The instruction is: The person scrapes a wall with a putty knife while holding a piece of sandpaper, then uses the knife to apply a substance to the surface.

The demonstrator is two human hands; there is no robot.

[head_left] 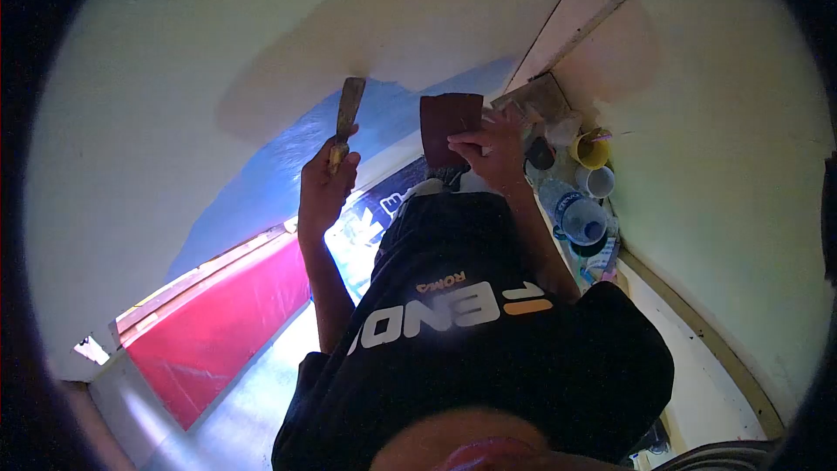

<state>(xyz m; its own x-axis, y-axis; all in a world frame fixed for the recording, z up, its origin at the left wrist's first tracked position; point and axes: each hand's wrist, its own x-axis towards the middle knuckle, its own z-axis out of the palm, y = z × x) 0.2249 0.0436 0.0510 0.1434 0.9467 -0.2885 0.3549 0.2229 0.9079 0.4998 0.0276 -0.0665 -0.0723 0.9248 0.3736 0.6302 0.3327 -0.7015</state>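
Note:
My left hand [324,187] is wrapped round the handle of a putty knife [350,109], whose worn blade points up and away from me. Behind the blade, in this view, runs a blue-painted area [288,157] on the pale wall. A dark reddish-brown rectangular sheet [445,126], apparently sandpaper, is pinched by my right hand [497,148]. The thumb lies over the sheet's face, and its right edge meets the fingers. Both hands are raised in front of my chest, apart from each other.
On my right, a cluttered ledge holds a yellow cup [593,150], a white cup [597,181] and a clear plastic bottle [577,214] close to the wall. A red panel [227,323] stands at lower left. Pale walls curve around me, with a corner seam [575,35] at upper right.

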